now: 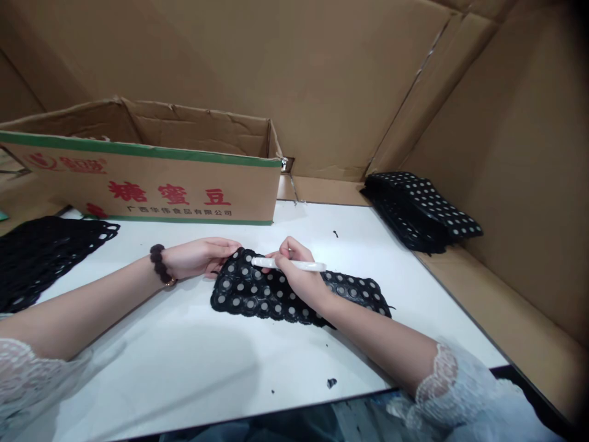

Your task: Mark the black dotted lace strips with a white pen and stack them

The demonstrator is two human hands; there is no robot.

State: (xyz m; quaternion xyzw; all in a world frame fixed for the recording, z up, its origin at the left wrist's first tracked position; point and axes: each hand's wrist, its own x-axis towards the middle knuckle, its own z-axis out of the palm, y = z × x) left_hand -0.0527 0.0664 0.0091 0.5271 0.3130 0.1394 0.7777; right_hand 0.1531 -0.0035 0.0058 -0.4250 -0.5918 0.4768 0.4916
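Observation:
A black sheet with rows of pale round dots (271, 294) lies on the white table in front of me. My left hand (202, 256) pinches its upper left corner between thumb and fingers. Over the middle of the sheet, my right hand (299, 270) is closed round a white pen-like tool (304, 265). The tool's left tip rests at or just above the dots near the upper left edge; whether it touches cannot be told. My right hand and wrist hide part of the sheet.
An open cardboard box (184, 184) stands behind my left hand. Black netted sheets (46, 255) lie at the left. A stack of dotted black sheets (423, 209) sits at the back right. Small black scraps (332, 383) dot the white table (184, 368). Cardboard walls rise behind and right.

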